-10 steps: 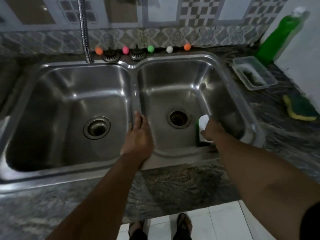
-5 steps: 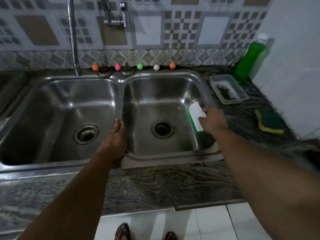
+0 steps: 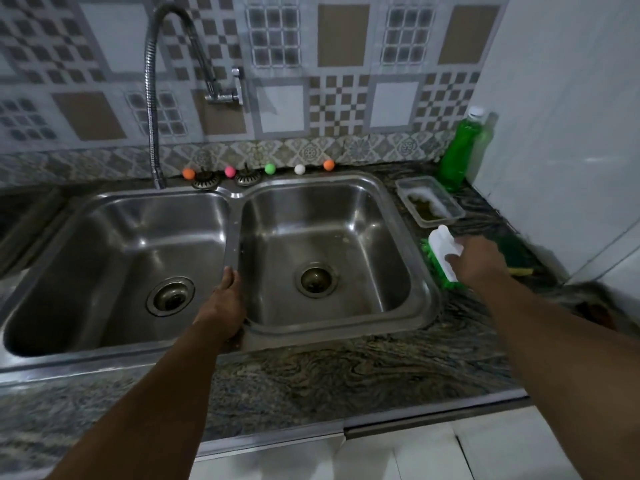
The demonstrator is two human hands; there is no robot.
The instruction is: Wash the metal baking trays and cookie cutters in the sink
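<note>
Double-bowl stainless steel sink [image 3: 398,216], both bowls bare — no baking trays or cookie cutters visible. Left hand [image 3: 223,303] resting flat on the divider, fingers relaxed. Right hand [image 3: 479,259] gripping a white-handled, green-bristled scrub brush [image 3: 443,252] over the marbled counter [image 3: 346,368]. Probably light, stiff, wet-slippery — best held by its handle.

We are finding no readable text, label, brand or number anywhere: the green bottle [image 3: 459,152] at the countertop's [image 3: 346,368] back right corner is showing no legible lettering.
</note>
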